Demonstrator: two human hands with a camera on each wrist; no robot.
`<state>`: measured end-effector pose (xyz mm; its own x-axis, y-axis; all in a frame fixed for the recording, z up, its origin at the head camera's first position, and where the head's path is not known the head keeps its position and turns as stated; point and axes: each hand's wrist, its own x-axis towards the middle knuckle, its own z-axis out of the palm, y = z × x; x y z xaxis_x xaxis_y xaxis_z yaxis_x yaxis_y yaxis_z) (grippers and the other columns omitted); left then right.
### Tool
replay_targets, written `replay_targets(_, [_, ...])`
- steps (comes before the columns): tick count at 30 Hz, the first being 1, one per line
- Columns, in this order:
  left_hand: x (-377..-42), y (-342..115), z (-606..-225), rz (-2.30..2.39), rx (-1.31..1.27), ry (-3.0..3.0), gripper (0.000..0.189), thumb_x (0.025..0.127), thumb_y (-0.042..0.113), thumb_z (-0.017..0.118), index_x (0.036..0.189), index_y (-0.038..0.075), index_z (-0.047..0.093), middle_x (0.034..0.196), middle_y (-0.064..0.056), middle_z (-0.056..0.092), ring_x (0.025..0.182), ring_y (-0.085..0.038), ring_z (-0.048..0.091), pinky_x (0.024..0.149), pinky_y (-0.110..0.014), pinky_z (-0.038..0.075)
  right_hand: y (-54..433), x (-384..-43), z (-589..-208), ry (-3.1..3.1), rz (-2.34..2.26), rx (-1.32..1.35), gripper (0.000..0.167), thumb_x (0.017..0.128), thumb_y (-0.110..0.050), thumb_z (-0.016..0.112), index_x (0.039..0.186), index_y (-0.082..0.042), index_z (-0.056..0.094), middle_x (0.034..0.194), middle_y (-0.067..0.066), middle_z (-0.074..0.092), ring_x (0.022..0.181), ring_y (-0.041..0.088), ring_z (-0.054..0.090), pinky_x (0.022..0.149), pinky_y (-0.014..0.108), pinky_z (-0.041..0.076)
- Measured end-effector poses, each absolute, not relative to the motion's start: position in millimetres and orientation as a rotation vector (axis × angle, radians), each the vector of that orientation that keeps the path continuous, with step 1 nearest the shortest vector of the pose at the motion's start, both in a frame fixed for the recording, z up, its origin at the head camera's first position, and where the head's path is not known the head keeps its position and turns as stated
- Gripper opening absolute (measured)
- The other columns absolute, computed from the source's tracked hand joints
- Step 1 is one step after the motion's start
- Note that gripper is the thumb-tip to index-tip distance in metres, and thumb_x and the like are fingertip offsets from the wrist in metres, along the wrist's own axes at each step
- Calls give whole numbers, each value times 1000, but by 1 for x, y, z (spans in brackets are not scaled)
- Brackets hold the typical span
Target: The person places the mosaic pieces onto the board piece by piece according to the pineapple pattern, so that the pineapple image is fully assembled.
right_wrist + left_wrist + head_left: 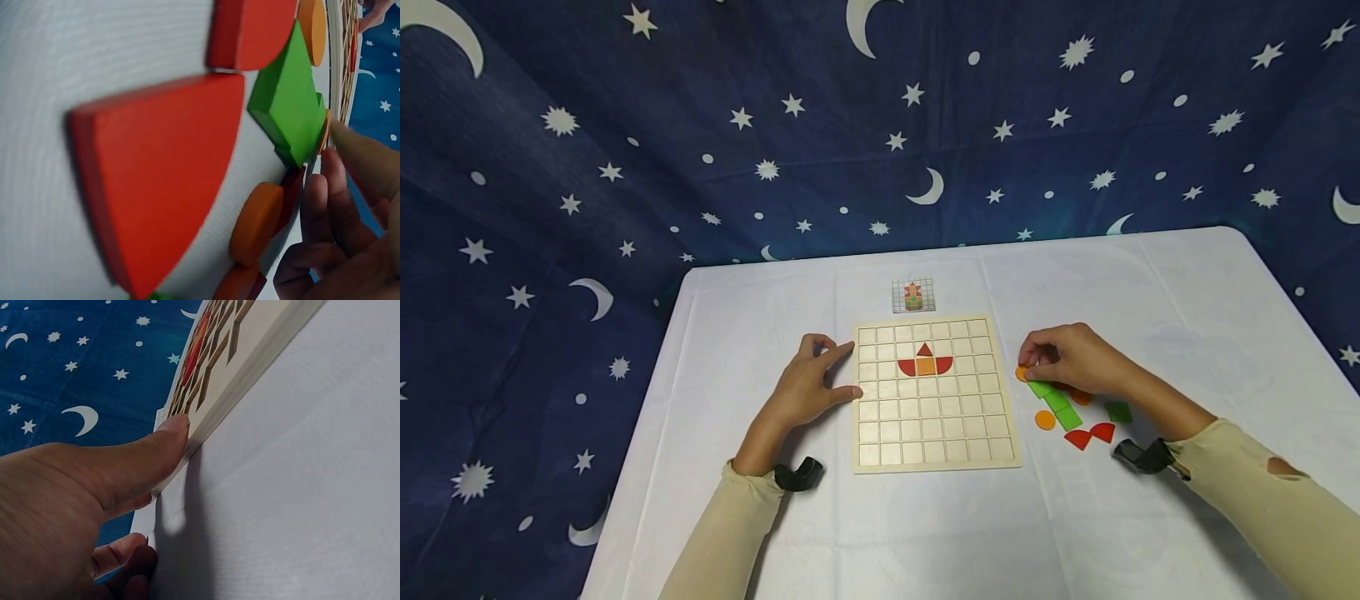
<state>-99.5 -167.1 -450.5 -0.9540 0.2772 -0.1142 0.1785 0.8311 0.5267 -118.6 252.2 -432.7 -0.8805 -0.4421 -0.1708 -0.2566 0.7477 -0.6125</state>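
A pale wooden grid board [936, 429] lies on the table. On it, a red triangle [924, 350] sits above an orange square [925, 367], flanked by red quarter circles [945, 365]. The thumb and index finger of my left hand [801, 385] touch the board's left edge, spread apart. To the right of the board, my right hand [1081, 358] pinches an orange disc [1022, 374] between thumb and fingers. The same disc [324, 131] shows at the fingertips in the right wrist view. Beneath and beside this hand lie green squares [1057, 402], partly covered by it.
Another orange disc [1045, 420], two red quarter circles [1078, 439] and a darker green square [1118, 412] lie nearer the table's front on the right. Behind the board is a small pattern card [913, 295]. A blue star-print curtain [820, 150] hangs behind the white tablecloth [760, 304].
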Motion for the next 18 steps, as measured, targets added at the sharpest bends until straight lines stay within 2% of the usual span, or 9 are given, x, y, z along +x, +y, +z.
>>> replay_targets(7, [-100,-167,-450,785,351,2822,79,81,40,87,149,16,55,136,-15,43,100,-28,51,84,-38,43,252,-118,-433,2671,-829,-603,18,80,-21,88,93,-20,76,76,-8,60,71,11,52,66,26,43])
replay_targets(18, [-101,-169,-454,778,347,2826,79,81,40,86,150,17,54,137,-14,42,104,-29,52,88,-41,45,248,-119,-431,2609,-874,-513,18,81,-19,87,91,-21,72,76,-6,63,76,15,57,71,25,47])
